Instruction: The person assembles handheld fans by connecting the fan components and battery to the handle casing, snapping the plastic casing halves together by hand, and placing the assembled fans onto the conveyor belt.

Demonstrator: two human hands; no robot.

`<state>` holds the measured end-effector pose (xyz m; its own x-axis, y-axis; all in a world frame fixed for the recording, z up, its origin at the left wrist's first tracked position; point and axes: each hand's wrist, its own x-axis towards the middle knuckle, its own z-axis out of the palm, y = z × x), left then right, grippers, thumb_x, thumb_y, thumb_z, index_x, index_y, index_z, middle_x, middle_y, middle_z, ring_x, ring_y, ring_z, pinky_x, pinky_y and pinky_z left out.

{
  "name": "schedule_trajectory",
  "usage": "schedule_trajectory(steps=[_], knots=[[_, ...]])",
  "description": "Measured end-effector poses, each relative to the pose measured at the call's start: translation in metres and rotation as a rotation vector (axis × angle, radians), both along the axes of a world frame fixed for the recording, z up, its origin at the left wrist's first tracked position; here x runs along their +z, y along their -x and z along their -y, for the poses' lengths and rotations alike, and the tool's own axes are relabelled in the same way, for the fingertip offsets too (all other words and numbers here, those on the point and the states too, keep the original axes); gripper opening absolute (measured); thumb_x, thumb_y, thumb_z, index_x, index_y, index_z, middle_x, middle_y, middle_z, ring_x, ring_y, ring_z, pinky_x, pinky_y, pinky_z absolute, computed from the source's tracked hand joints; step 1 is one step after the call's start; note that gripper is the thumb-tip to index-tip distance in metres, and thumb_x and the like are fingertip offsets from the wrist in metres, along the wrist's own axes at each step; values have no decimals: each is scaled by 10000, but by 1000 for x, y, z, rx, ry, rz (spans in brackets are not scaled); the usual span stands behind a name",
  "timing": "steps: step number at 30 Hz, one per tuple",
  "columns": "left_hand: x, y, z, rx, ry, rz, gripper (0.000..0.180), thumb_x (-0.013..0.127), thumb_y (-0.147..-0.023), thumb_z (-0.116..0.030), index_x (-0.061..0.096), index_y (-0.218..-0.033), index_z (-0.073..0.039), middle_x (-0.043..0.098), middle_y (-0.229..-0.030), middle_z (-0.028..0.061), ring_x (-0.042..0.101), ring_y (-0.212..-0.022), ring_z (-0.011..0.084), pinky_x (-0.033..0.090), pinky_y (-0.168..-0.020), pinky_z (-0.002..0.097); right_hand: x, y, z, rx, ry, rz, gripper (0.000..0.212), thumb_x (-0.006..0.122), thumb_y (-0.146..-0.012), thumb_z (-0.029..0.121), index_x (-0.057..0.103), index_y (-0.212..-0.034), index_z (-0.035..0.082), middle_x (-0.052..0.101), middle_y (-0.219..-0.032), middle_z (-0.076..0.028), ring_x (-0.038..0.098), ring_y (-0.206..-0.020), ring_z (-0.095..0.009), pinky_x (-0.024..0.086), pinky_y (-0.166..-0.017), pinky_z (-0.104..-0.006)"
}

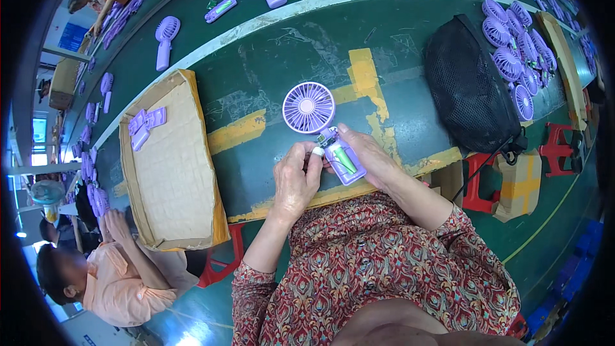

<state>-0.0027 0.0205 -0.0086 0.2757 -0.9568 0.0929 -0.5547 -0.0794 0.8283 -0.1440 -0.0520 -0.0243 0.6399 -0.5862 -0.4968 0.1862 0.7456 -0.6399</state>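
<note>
A purple handheld fan [309, 107] lies between my hands above the green workbench, its round grille pointing away from me. Its handle is uncovered, showing a green battery cell [344, 161] and a small circuit board [326, 138]. My right hand [370, 157] grips the handle along its right side, thumb near the neck. On the other side my left hand [298, 178] has its fingers pinched at the handle's edge by the board; a white cover sits on one fingertip. What exactly those left fingertips pinch is too small to make out.
A shallow cardboard tray [170, 186] at left holds a few purple handle covers [147, 126]. To the right lie a black mesh bag [471, 83] and a pile of purple fans [512, 38]. Beyond a pale rail [256, 24], more fans lie on a green belt. A co-worker [122, 275] sits at lower left.
</note>
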Motion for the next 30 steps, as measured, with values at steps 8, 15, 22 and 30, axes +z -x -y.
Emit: schedule_trajectory(steps=[8, 15, 22, 30], knots=[[-2, 1, -2, 8, 11, -35, 67, 566, -823, -40, 551, -868, 8, 621, -717, 150, 642, -625, 259, 491, -571, 351, 0, -1, -1, -7, -4, 8, 380, 442, -947, 324, 511, -1091, -21, 612, -870, -113, 637, -735, -175, 560, -646, -284], [-1, 4, 0, 20, 10, -88, 57, 566, -830, -39, 553, -862, 6, 621, -710, 140, 641, -610, 227, 488, -565, 337, -3, 2, -1, -6, 20, 37, 325, 447, -945, 266, 524, -1082, -17, 609, -885, -87, 609, -753, -131, 511, -676, -249], [-11, 3, -1, 20, 24, -27, 72, 583, -818, -45, 556, -870, -2, 614, -705, 149, 625, -600, 269, 483, -560, 357, -6, 1, -4, -29, 24, 31, 287, 446, -952, 229, 533, -1076, -15, 599, -874, -49, 577, -744, -90, 484, -658, -227], [-10, 3, 0, -20, 157, 147, 162, 596, -761, 12, 564, -918, -7, 601, -829, 161, 612, -718, 324, 490, -602, 390, -10, 0, -5, 0, 105, -25, 310, 443, -957, 228, 527, -1124, -19, 573, -864, -12, 524, -754, -48, 459, -659, -213]])
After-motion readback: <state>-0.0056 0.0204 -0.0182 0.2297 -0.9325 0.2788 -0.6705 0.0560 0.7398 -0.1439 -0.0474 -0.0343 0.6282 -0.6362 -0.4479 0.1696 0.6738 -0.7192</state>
